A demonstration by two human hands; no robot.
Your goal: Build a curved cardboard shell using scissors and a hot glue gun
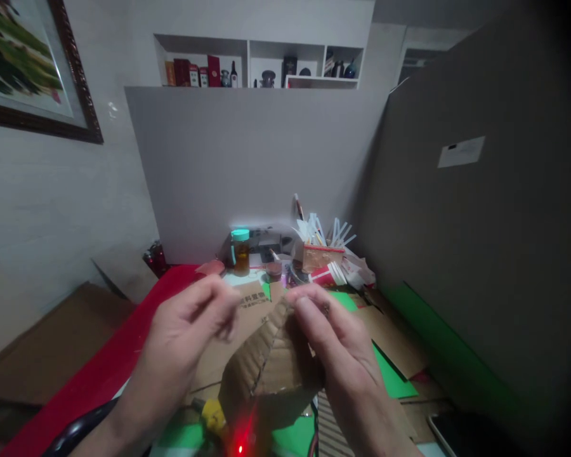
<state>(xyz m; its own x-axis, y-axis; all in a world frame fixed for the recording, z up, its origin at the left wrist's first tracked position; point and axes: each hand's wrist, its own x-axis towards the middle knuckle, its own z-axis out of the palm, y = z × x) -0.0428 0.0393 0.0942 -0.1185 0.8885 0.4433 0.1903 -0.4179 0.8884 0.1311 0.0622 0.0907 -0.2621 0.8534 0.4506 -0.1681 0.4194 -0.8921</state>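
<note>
A folded piece of corrugated cardboard, shaped with several slanted faces that meet at a narrow top, stands in front of me. My right hand pinches its upper tip between thumb and fingers. Left of the cardboard, apart from it, my left hand is closed, with fingertips pressed together and slightly blurred; whether anything is between them cannot be seen. Below, partly hidden by the cardboard, lies a yellow tool with a dark tip, and a red light glows near it.
Flat cardboard sheets and green sheets cover the table, with red cloth at left. Toward the back stand a teal-lidded bottle, a box of white sticks and red-white paper cups. A phone-like device lies lower right. Grey panels enclose the table.
</note>
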